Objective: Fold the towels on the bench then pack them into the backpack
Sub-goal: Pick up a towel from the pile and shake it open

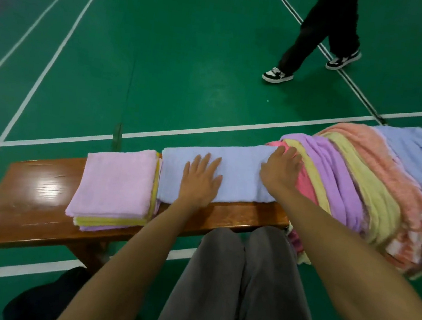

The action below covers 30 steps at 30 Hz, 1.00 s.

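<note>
A light blue towel [240, 168] lies folded lengthwise on the wooden bench [27, 198]. My left hand [200, 182] presses flat on its middle with straight fingers. My right hand [282, 168] lies on the towel's right end, fingertips at its far edge beside the pile; whether they pinch the cloth cannot be told. To the left sits a stack of folded towels [113, 190], pink on top with yellow and lilac beneath. A heap of unfolded towels [376, 190] in lilac, yellow, salmon and blue covers the bench's right end.
A dark bag-like object [54, 297] sits on the green court floor at the lower left, under the bench's near side. A person in black trousers and black-and-white shoes [277, 75] walks beyond the bench. My grey-trousered knees [239, 264] are against the bench's front edge.
</note>
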### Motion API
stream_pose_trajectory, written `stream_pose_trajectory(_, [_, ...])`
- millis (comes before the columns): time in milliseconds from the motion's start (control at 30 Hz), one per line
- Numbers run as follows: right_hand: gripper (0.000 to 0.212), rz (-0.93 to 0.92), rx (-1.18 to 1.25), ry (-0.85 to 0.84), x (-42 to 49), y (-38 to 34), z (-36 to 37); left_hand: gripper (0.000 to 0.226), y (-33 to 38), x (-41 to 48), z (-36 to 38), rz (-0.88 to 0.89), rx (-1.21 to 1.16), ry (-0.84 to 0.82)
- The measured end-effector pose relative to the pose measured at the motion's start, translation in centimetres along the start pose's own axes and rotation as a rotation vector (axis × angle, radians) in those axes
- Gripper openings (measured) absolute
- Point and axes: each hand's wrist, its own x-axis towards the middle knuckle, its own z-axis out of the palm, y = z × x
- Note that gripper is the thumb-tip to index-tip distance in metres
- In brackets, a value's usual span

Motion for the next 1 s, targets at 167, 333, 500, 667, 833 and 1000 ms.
stream_pose_trajectory(167, [0.077,0.059,0.083,-0.046,-0.1,0.6,0.4,0.064,1.8,-0.8,2.1,0.013,0.056,-0.069])
stream_pose_trajectory(333, [0.076,-0.025,0.075,-0.127,0.2,0.8,0.8,0.068,1.5,0.1,1.7,0.036,0.068,-0.182])
stream_pose_trajectory(500, [0.053,-0.009,0.287,-0.328,0.0,0.1,0.2,0.069,1.8,0.2,1.1,0.027,0.074,-0.248])
stream_pose_trajectory(667, [0.035,0.023,0.336,-0.311,-0.3,0.1,-1.0,0.068,1.9,-0.1,1.2,0.021,0.074,-0.238])
stream_pose_trajectory(833, [0.037,0.015,0.584,-0.278,-0.1,0.4,-2.6,0.067,2.5,-0.2,1.4,0.012,0.083,-0.247])
stream_pose_trajectory(1000, [0.025,-0.088,0.715,-0.269,-0.1,0.7,-5.4,0.067,4.1,-0.6,1.8,0.019,0.066,-0.248])
